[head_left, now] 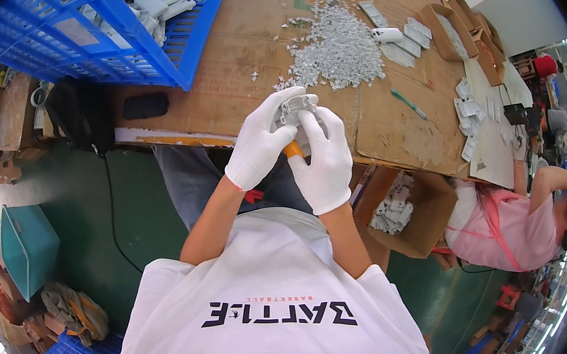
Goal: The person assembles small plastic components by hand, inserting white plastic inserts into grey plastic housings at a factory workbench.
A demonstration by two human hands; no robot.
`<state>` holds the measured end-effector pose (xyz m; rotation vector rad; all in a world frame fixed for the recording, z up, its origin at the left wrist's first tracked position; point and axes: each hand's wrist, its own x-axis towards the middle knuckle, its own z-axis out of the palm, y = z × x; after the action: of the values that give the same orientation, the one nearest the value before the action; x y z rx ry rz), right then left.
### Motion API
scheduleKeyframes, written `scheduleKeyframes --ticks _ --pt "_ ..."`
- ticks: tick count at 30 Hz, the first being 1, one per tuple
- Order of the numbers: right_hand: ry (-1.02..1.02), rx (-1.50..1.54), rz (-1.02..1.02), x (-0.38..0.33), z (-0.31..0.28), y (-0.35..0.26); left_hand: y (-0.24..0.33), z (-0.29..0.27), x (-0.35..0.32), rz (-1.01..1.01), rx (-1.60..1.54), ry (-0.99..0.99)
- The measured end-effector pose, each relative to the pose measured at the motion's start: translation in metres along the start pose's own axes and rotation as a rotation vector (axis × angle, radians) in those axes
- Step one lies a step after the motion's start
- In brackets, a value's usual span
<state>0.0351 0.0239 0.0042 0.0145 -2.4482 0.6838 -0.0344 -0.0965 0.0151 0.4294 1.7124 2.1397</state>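
Observation:
Both my hands wear white gloves and meet at the near edge of the cardboard-covered table (pixel 242 52). My left hand (pixel 263 139) and my right hand (pixel 324 161) together hold a small light grey plastic part (pixel 294 110) between the fingertips. An orange tool handle (pixel 293 150) shows under my right hand; which hand grips it I cannot tell. Just beyond the hands lies a heap of small silvery metal pieces (pixel 338 49).
A blue crate (pixel 69 23) full of grey plastic parts stands at the left. A black object (pixel 145 105) lies near the table edge, a teal pen (pixel 409 104) at right. Cardboard boxes (pixel 456 35) and an open carton (pixel 406 213) hold more parts. Another person in pink (pixel 511 226) works at right.

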Motion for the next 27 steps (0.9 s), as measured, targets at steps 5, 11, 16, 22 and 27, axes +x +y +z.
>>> scheduleKeyframes --ticks 5,11,16,22,27 --pt "-0.024 -0.062 0.037 -0.009 0.003 -0.007 -0.005 0.005 -0.006 0.06 0.1 0.052" --pt "0.007 0.025 0.059 -0.018 0.009 -0.006 0.002 0.008 -0.013 0.015 0.184 0.056" --pt "0.002 0.077 0.066 -0.019 0.011 -0.005 0.001 0.009 -0.015 0.03 0.241 0.083" --pt "0.047 0.172 0.093 -0.016 0.012 -0.003 0.004 0.019 -0.016 0.126 0.434 0.134" --pt "0.107 0.228 0.096 -0.016 0.018 0.0 0.004 0.024 -0.013 0.119 0.506 0.157"
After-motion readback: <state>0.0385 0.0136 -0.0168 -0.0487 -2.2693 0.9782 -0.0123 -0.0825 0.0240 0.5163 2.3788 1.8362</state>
